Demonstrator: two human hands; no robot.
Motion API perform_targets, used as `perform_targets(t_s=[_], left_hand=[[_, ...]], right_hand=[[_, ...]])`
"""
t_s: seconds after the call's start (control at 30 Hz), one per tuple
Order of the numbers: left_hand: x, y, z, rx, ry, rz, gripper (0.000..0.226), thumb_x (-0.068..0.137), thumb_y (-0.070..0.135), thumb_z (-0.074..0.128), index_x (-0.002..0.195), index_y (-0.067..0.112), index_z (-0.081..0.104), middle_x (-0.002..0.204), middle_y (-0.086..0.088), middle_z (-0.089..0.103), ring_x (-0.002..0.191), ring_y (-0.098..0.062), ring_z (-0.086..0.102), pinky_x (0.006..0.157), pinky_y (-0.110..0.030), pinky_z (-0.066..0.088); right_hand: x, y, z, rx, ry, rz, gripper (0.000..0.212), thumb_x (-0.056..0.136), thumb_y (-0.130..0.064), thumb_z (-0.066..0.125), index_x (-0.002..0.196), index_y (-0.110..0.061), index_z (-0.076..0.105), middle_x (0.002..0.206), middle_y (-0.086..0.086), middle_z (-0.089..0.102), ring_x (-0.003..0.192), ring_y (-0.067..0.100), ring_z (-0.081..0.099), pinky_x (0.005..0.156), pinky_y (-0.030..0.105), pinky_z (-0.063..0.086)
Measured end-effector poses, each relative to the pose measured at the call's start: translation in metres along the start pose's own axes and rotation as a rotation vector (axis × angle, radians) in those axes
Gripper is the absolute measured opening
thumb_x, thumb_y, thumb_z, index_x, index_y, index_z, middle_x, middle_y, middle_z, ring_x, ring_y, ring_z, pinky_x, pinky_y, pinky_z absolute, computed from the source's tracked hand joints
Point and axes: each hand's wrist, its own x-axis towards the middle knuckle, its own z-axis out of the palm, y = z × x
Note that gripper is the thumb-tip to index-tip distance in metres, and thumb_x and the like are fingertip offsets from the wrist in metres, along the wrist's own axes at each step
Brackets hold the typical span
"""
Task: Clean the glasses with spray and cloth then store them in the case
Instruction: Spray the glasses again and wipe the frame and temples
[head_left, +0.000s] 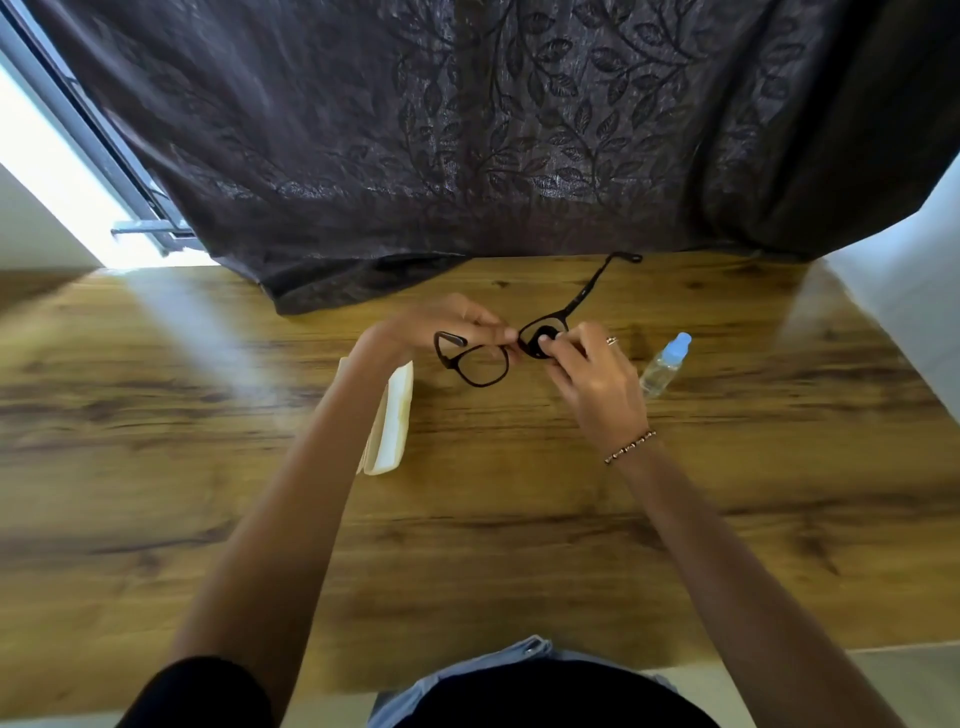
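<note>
Black-framed glasses (480, 364) hang above the wooden table (519, 519), one temple arm stretched out toward the far right. My left hand (441, 322) pinches the frame at the bridge. My right hand (597, 379) presses a small dark cloth (543, 340) onto the right lens with the thumb. A cream glasses case (389, 426) lies open on the table under my left wrist. The clear spray bottle (665, 364) with a pale blue cap lies on its side just right of my right hand.
A dark leaf-patterned curtain (467, 156) hangs along the table's far edge and drapes onto it. A bright window (52, 182) is at the far left, a white wall (909, 286) at the right. The table's near edge runs by my body.
</note>
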Motion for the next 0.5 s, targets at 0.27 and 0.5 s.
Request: perform_targets(t_s=[0.27,0.5], left_hand=[[0.008,0.011,0.010,0.183,0.133,-0.027,0.019,0.091,0.030,0.060,0.077,0.032,0.073,0.085,0.016,0.071,0.091,-0.002,0.062,0.079,-0.022,0.041],[0.011,0.017,0.027,0.344,0.175,-0.049,0.020,0.093,0.025,0.057,0.092,0.017,0.075,0.087,0.002,0.075,0.092,-0.014,0.065,0.084,-0.033,0.049]], right_hand=[[-0.010,-0.001,0.002,0.005,-0.040,0.034,0.035,0.080,0.005,0.067,0.114,-0.001,0.065,0.105,0.013,0.062,0.092,0.026,0.062,0.069,0.032,0.057],[-0.014,-0.012,0.003,0.003,-0.160,0.131,0.044,0.083,0.004,0.057,0.127,0.004,0.055,0.120,0.016,0.056,0.105,0.029,0.054,0.085,0.034,0.054]])
